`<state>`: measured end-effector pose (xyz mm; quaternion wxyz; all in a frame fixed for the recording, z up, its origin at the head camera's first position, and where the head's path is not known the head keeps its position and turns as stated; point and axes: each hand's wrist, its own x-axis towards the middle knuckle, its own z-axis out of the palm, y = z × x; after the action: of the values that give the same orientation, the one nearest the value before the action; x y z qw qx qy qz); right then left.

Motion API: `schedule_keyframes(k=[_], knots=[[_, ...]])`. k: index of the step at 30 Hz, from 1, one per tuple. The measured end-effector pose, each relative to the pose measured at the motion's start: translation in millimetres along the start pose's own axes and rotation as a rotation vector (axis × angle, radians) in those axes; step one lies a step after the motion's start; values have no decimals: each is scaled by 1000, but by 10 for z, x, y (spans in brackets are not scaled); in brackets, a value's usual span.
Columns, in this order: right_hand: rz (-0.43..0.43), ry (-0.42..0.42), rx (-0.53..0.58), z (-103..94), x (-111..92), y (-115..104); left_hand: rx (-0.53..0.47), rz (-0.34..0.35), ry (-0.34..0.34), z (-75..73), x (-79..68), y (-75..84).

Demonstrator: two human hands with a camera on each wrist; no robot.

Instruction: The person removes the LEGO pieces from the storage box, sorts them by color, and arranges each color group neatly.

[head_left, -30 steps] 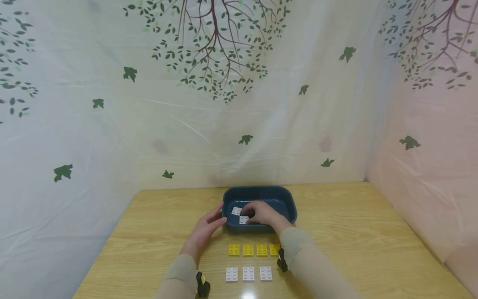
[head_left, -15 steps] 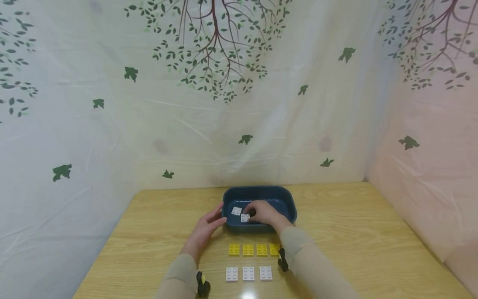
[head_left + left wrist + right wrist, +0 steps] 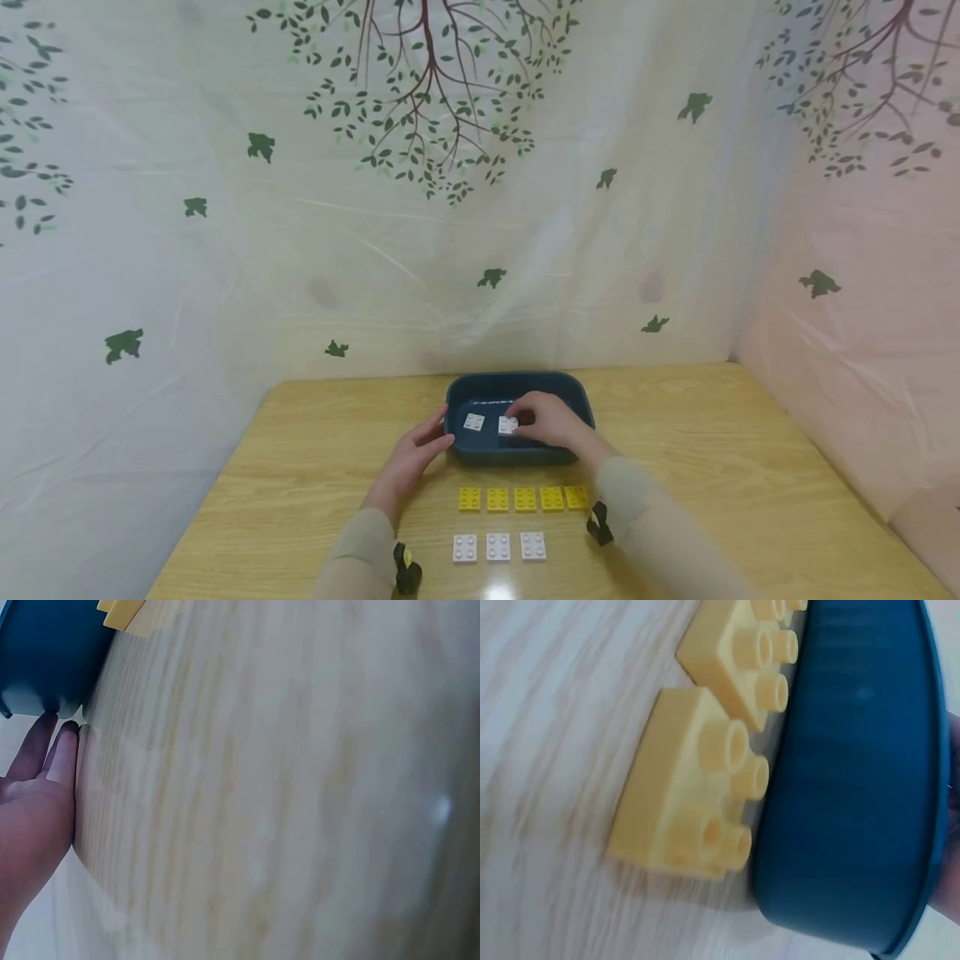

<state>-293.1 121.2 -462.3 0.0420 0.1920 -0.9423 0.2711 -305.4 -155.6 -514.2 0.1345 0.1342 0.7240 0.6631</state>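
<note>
A dark blue plastic bin (image 3: 519,457) stands near the table's back edge. Against its left wall rest the extended fingers of my left hand (image 3: 407,463), which also show at the bin in the left wrist view. My right hand (image 3: 553,419) reaches over the bin and pinches a white toy building brick (image 3: 507,425) between thumb and fingers. To the left of it, a second white brick (image 3: 473,422) lies on the bin floor. In the right wrist view, the bin wall (image 3: 847,787) hides most of the right hand.
In front of the bin, a row of several yellow bricks (image 3: 525,499) lies on the wooden table (image 3: 300,483). Closer in, three white bricks (image 3: 498,547) form another row. A printed cloth (image 3: 375,325) hangs behind the table.
My right hand has moved right and slightly back inside the bin with the white brick, away from the other white one. The rightmost yellow brick is now uncovered. The left hand stays put.
</note>
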Motion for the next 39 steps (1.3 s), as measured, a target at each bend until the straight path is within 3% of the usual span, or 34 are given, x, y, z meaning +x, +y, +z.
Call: schedule_keyframes(k=[7, 20, 31, 39], knots=[[31, 26, 62, -121, -202, -31, -5, -8, 1, -6, -1, -11], [-22, 76, 153, -244, -545, 31, -8, -5, 0, -4, -10, -3], [-21, 76, 161, -318, -828, 26, -3, -6, -5, 7, 2, 3], [-69, 101, 152, -351, -965, 6, 8, -6, -4, -4, 5, 2]])
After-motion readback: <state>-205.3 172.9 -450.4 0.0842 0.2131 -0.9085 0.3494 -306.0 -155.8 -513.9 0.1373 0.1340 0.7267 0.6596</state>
